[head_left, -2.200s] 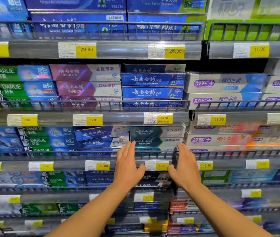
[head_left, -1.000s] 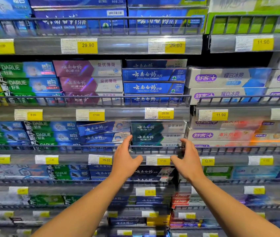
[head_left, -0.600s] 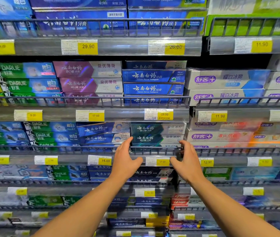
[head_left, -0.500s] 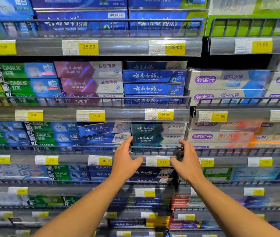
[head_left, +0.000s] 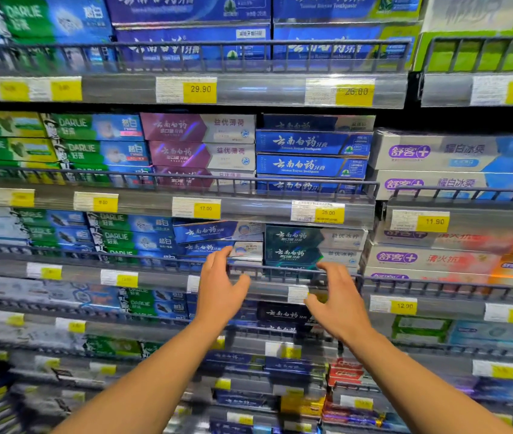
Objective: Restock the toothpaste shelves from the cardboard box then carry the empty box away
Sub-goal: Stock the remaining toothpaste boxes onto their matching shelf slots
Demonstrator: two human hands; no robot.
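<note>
**Hands at the shelf rail**

Head cam: left hand [head_left: 221, 291] & right hand [head_left: 338, 300] spread, holding nothing, before wire rail [head_left: 280, 270] (gap between). Dark-green toothpaste boxes [head_left: 295, 247] just behind rail. Price strips [head_left: 205, 208] edge packed shelves.

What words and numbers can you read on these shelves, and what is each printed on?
"29.90": yellow price tag, top rail.
"17.00": price tag, second rail.
"25.00": price tag, same rail.
"11.90": price tag, right bay.
"12.90": price tag, lower right rail.
"DARLIE": green toothpaste boxes.
"Yunnan Baiyao Toothpaste": blue boxes, small print.
Most other tags and the lowest shelves are too blurred to read.
</note>
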